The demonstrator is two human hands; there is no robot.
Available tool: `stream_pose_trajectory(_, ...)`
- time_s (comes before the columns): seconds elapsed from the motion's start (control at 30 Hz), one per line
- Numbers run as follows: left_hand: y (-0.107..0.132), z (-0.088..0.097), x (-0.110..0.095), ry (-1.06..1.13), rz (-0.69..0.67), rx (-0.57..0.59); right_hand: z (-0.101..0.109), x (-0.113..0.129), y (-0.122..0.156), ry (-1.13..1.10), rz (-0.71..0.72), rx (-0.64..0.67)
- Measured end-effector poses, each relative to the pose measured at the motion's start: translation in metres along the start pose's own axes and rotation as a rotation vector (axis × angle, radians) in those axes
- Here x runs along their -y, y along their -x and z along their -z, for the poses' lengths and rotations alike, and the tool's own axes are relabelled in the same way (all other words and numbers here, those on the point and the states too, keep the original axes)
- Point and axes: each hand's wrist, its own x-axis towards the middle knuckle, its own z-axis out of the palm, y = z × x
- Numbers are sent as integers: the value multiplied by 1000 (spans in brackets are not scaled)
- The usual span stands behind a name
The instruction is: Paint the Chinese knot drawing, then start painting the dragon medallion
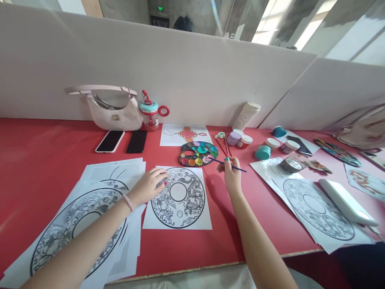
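My right hand (231, 172) grips a thin dark-blue paintbrush (241, 170), its tip at the pink paint on the right side of a black palette (205, 143). The palette carries several colours. My left hand (150, 182) lies flat, fingers stretched, over the upper left of a white sheet (197, 222) printed with a round dragon line drawing; its inner circle is blank. A stack of larger sheets (132, 237) with a similar round drawing lies beneath my left forearm. Behind the palette is a paper with a red and orange knot picture (188, 133).
Two phones (110, 141), a white handbag (116, 114) and a red-handled cup (149, 114) stand back left. Paint jars (263, 152), more brushes (227, 147) and a pale bottle (246, 115) are right of the palette. Further right are other sheets (315, 204) and a white device (348, 202).
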Motion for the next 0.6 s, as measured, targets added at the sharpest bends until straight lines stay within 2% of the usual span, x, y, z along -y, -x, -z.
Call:
stream_pose_trajectory(0.27,1,0,1,-9,-11,2,12,-10,-9,49,41,-136)
stream_pose_trajectory(0.6,-1,2,-1,-7,7,25,15,-12,-14,42,0,-207)
